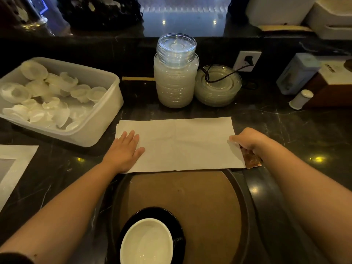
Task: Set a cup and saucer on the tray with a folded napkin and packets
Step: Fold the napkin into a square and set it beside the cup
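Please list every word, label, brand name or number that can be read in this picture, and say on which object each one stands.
No text here can be read with certainty.
White box top at the right: a short dark printed mark, too small and blurred to read.
Pale blue box beside it: a picture or label, blurred, no legible words.
Brown packet under the right hand: patterned, no readable print.
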